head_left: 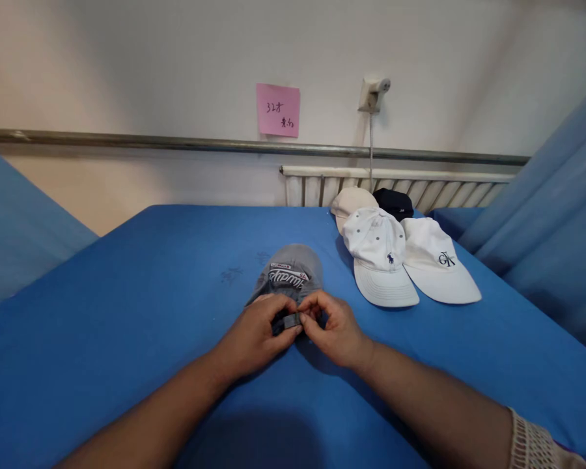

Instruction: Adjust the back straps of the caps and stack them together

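A grey baseball cap with stitched lettering lies on the blue-covered table, its back strap toward me. My left hand is closed, thumb and fingers pinching the strap from the left. From the right, my right hand pinches the same strap close to its buckle, fingertips nearly meeting those of the left. The fingers partly hide the buckle and the cap's lower edge.
To the right sit two white caps, with a beige cap and a black cap behind. Blue curtains hang at both sides. A radiator, pipe and socket are along the wall.
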A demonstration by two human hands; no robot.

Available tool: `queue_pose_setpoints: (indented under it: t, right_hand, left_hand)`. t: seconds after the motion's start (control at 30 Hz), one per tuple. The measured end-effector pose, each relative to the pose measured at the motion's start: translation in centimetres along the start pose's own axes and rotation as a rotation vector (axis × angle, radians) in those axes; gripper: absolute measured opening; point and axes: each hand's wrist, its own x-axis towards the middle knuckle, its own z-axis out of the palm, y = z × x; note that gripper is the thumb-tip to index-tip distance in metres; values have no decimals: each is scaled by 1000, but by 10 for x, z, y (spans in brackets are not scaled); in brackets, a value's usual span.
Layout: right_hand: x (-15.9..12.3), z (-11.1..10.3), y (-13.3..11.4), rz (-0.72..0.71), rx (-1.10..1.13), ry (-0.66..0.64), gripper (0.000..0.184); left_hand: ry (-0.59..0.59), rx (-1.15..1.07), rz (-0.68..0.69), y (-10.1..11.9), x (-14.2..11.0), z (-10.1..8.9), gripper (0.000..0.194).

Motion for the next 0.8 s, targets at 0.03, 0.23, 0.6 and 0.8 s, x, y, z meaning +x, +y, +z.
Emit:
queue_pose_setpoints:
  t: [0.03,0.23,0.6,0.8]
  right_hand:
    - [0,0,0,7,-5,9,12]
    - [4,-3,1,41,10,114,10]
    - [3,-12,-4,-160,-113,35,24]
    - [3,-11,-2,-296,-304,-57,31]
  left_hand:
    - [12,-3,-2,0,0,-1,10]
    - [44,-10,-44,-1,0,-4,13]
    - [119,-95,-47,-5,-2,-5,16]
    - [39,-68,4,-3,-3,-6,19]
